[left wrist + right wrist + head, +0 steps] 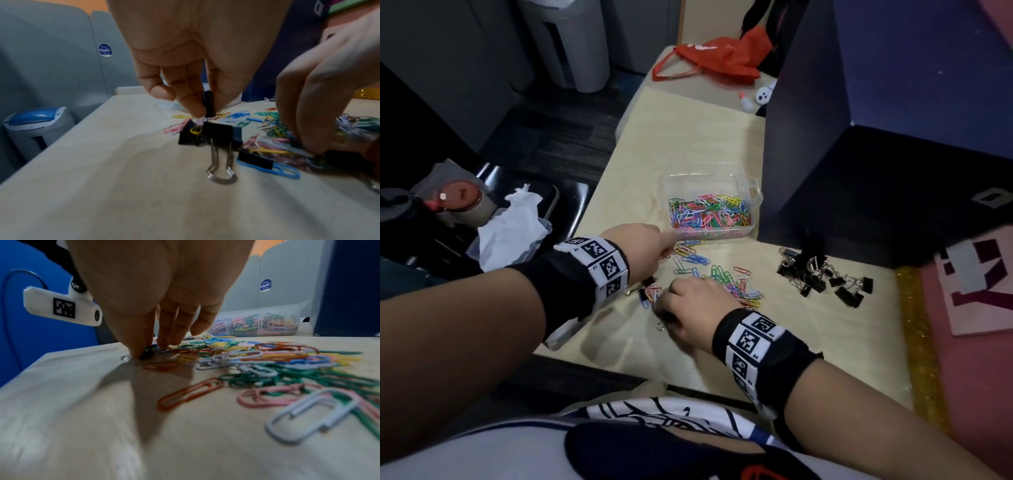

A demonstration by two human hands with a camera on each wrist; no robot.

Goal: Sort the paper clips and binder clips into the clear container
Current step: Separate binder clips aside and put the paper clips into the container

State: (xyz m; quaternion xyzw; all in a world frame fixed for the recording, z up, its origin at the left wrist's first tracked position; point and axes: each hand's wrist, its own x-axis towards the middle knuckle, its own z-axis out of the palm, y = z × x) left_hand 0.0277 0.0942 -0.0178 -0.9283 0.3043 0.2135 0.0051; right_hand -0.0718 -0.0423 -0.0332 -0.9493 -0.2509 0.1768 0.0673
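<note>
1. The left hand (197, 53) pinches a small black binder clip (208, 104), long axis upright, just in front of the clear container (710, 205).
2. The right hand (688, 308) grasps another black clip (147, 352) on the table (808, 342), beside loose paper clips (739, 284).

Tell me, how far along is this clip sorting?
Roughly midway. The clear container already holds many coloured paper clips. The left hand pinches a black binder clip; the right hand picks at the loose paper clips. A pile of binder clips waits outside.
</note>
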